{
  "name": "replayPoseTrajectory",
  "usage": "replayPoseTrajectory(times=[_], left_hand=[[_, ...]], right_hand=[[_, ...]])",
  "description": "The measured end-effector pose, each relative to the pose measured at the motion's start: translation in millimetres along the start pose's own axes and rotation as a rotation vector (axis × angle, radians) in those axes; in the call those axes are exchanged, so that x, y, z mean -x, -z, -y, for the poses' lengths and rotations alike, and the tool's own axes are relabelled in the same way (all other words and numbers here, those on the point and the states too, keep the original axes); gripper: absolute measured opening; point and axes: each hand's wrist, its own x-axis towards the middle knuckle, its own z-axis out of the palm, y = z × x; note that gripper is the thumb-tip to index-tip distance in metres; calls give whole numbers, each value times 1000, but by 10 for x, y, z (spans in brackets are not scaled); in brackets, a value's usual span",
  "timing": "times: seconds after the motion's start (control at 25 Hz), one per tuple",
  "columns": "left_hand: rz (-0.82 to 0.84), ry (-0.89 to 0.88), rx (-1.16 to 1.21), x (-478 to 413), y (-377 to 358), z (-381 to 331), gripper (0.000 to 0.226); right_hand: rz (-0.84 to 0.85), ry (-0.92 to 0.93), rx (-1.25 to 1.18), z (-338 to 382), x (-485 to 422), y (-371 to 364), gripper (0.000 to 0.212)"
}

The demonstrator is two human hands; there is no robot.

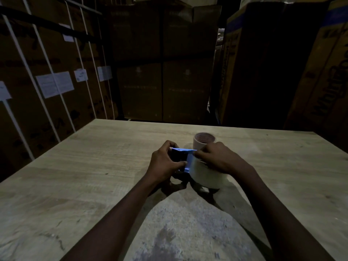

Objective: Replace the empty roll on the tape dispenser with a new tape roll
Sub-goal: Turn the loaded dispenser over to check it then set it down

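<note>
A dark tape dispenser [178,157] with a blue metal front is held just above the wooden table [94,166] at its middle. My left hand [165,162] grips the dispenser's front from the left. A wide pale tape roll [205,176] sits on the dispenser's right part. My right hand [216,157] rests over the roll, its fingertips pinching at the roll's top edge beside the blue plate. Behind my hands an empty cardboard core [204,141] stands upright on the table. The dispenser's handle is hidden in shadow.
Tall cardboard boxes surround the table: strapped ones with white labels [54,85] on the left, a dark stack [162,72] behind, a printed one [310,72] on the right. The scene is dim.
</note>
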Motion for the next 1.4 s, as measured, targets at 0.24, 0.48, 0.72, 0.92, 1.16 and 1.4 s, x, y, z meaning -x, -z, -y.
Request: replayPoseTrajectory(times=[0.24,0.48,0.72,0.92,1.16,1.4], left_hand=[[-24,-152,-60,-28,104,-7,53],[12,-164,173,-53,149,-42,66],[52,-25,669,-89,134,-66,80],[45,35,875,-98,157,-138,75],[142,67,993,-97,206,-183,64],[-31,225,797,-99,221,-140,52]], right_hand=[[-160,67,-171,-320,-50,-50,49],[14,40,-316,-409,-71,-160,20],[295,-94,-1123,-231,92,-192,21],[409,-95,-1551,-163,62,-275,45],[399,-189,-1731,-230,-21,-432,82],[-162,-22,-1045,177,10,-375,32]])
